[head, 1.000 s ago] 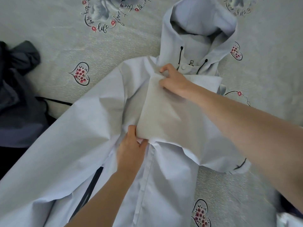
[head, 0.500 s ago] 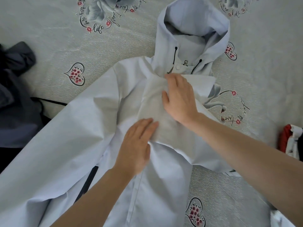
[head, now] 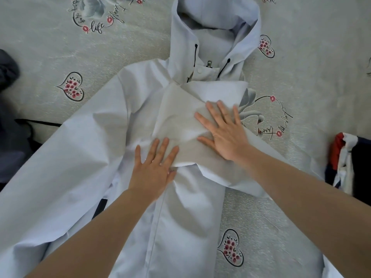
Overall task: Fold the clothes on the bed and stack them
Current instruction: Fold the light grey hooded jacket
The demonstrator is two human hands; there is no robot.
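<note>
Lying front-up on the bed, the pale lavender-blue hooded jacket of thin, crisp woven fabric runs its long axis from the near edge of the view up to the far one, hood pointing away from the person and hem toward them. Its closed front placket runs as a straight raised seam down the middle. The sleeve on the person's right is folded inward across the chest as a flat, greyish panel with sharp creases; the other sleeve spreads wide and wrinkled toward the lower left. 2 black drawcords with round stoppers hang at the collar, beside a small metal zip pull and a pale snap button.

Both hands lie flat on the folded panel. The left hand has its fingers straight and slightly spread, pressing the panel's near edge against the chest; it grips nothing. The right hand is fully splayed, palm down on the panel farther up and to the right, holding nothing either.

Beneath the jacket is a grey-green textured bedspread printed with black-outlined hearts filled with pink flowers and looping script. A dark grey crumpled garment lies at the left edge, and a bundle of red, white and navy cloth sits at the right edge.
</note>
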